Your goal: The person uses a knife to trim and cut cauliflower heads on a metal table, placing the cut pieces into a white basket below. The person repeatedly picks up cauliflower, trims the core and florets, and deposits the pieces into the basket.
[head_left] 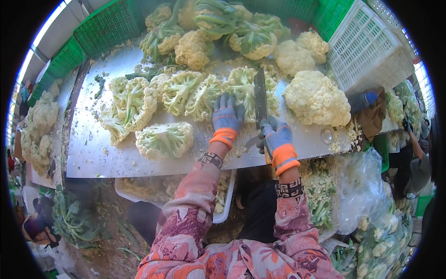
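Observation:
My right hand (276, 139), in a grey glove with an orange cuff, grips the handle of a cleaver (260, 98) whose dark blade stands upright over the metal table (93, 149). My left hand (226, 118), gloved the same way, rests flat on the table, its fingertips touching a cut cauliflower piece (203, 97). Several halved cauliflowers lie cut side up to the left, one half (165, 138) nearest the table's front edge. A whole white cauliflower (317, 98) sits right of the blade.
More cauliflowers with leaves are piled at the back (218, 28) against green crates (107, 25). A white crate (367, 44) stands at the back right. A white tray (223, 209) with florets sits under the table, bagged cauliflower (381, 237) at right. Another person's gloved hand (364, 100) reaches in.

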Action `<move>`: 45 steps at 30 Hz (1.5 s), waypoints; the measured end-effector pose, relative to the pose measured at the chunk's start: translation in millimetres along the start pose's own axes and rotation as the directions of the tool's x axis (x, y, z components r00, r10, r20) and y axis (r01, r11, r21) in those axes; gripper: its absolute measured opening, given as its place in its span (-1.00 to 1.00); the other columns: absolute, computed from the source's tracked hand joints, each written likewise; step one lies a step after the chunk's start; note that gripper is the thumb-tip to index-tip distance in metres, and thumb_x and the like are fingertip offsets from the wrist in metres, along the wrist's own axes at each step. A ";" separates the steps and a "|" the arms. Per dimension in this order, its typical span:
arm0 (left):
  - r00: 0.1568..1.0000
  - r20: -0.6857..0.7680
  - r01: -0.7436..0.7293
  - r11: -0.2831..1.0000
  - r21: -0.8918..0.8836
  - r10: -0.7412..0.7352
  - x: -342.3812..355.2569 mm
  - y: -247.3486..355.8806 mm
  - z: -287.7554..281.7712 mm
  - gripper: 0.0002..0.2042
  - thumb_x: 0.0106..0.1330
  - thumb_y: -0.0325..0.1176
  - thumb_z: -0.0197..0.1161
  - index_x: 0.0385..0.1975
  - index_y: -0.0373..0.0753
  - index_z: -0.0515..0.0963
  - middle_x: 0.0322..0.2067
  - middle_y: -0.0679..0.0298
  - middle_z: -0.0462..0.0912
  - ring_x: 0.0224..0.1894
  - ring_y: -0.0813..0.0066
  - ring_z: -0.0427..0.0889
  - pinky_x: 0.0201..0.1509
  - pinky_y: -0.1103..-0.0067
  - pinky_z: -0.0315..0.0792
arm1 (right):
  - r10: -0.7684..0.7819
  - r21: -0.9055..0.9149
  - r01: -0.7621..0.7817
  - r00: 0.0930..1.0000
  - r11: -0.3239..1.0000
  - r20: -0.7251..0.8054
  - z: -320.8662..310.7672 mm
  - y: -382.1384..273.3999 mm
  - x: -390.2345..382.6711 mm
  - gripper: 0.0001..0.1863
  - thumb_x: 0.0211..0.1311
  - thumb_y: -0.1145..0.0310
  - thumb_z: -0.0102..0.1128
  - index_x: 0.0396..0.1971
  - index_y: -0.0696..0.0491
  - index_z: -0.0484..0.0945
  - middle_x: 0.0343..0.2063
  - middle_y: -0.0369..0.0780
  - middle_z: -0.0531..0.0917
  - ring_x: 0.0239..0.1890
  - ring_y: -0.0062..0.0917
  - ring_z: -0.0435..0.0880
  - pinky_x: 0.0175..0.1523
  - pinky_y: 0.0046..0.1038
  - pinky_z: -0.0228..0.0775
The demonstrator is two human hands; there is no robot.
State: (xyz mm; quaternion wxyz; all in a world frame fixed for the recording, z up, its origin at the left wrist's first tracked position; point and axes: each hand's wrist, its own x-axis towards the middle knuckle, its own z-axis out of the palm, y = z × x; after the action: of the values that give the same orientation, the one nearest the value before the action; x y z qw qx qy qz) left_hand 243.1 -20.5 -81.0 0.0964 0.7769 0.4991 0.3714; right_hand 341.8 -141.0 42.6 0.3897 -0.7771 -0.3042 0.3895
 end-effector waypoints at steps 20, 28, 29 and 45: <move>0.997 -0.075 0.000 0.997 0.079 0.006 -7.5 2.6 8.0 -0.60 0.24 -0.17 0.17 -0.01 -0.28 0.46 0.14 -0.05 0.39 0.19 -0.07 0.33 0.29 0.23 0.22 | 0.103 0.140 -0.126 0.982 0.982 0.160 -24.4 -36.3 54.3 -0.70 0.20 0.31 0.19 -0.17 0.19 0.44 -0.55 -0.05 0.60 -0.62 -0.27 0.63 -0.57 -0.20 0.52; 0.996 -0.075 -0.046 0.999 0.017 0.047 -16.5 -3.1 6.2 -0.60 0.24 -0.24 0.15 0.04 -0.26 0.43 0.17 0.01 0.36 0.23 -0.04 0.30 0.28 0.25 0.25 | -0.108 -0.437 0.079 0.993 0.896 -0.041 36.2 26.3 118.8 -0.50 0.05 0.12 0.15 -0.13 0.24 0.55 -0.15 0.13 0.61 -0.14 0.04 0.60 -0.02 -0.23 0.43; 0.996 -0.064 -0.060 0.998 0.001 0.060 -15.3 -6.5 3.4 -0.62 0.23 -0.26 0.17 0.02 -0.26 0.45 0.17 0.01 0.37 0.22 -0.04 0.31 0.28 0.26 0.26 | -0.066 -0.334 0.043 0.996 0.942 -0.056 37.2 31.0 115.7 -0.52 0.06 0.13 0.16 -0.15 0.24 0.56 -0.17 0.12 0.62 -0.17 0.01 0.61 -0.06 -0.23 0.44; 0.945 0.103 0.296 0.947 0.124 -0.309 57.5 11.7 -19.7 -0.71 0.31 -0.26 0.05 0.01 0.02 0.53 -0.15 0.07 0.61 -0.13 0.00 0.59 -0.08 0.26 0.47 | -0.002 0.573 -0.067 0.993 0.817 0.118 -21.3 42.1 -9.0 -0.75 0.30 0.26 0.12 -0.13 0.07 0.52 -0.61 -0.27 0.52 -0.69 -0.52 0.53 -0.61 -0.43 0.47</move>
State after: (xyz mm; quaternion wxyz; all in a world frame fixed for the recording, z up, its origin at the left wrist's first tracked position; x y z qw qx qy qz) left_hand 251.1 18.2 -33.3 0.1406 0.7162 0.6250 0.2770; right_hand 362.2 -177.3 18.7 0.5815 -0.6050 -0.1805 0.5131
